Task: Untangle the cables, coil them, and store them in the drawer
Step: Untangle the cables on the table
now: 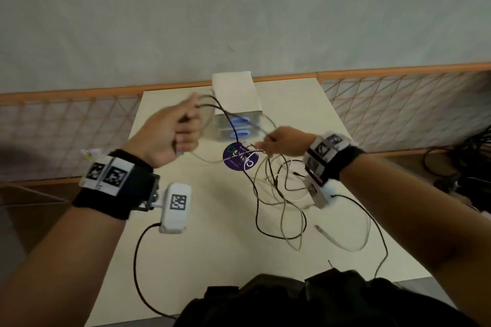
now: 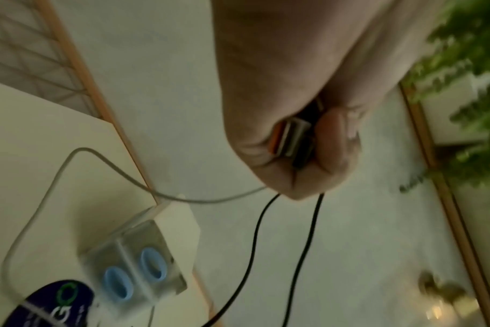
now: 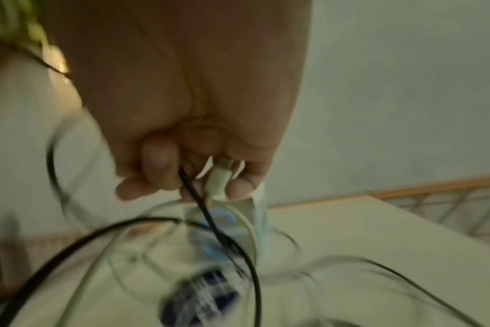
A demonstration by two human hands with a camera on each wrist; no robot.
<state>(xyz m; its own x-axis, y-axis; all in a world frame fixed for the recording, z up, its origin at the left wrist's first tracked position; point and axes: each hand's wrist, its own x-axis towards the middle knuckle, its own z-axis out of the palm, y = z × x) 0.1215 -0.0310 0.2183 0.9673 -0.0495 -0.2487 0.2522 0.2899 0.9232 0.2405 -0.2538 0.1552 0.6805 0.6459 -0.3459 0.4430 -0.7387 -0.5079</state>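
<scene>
A tangle of thin black, grey and white cables [image 1: 276,191] lies on the cream table [image 1: 212,233], with strands lifted between both hands. My left hand [image 1: 180,127] is raised left of the drawer unit and grips cable ends in a fist; the left wrist view shows a USB plug [image 2: 291,141] inside the curled fingers [image 2: 336,141], with black cables [image 2: 255,239] hanging down. My right hand [image 1: 276,143] pinches a white connector [image 3: 217,179] and a black cable [image 3: 199,199]. The small white drawer unit [image 1: 236,98] with blue handles [image 1: 240,121] stands at the table's far edge.
A round purple sticker [image 1: 240,158] lies under the cables near the drawer unit. A net railing with an orange rim [image 1: 398,103] runs behind the table. Dark cables [image 1: 462,167] lie on the floor at the right. A black bag [image 1: 305,300] is at the near edge.
</scene>
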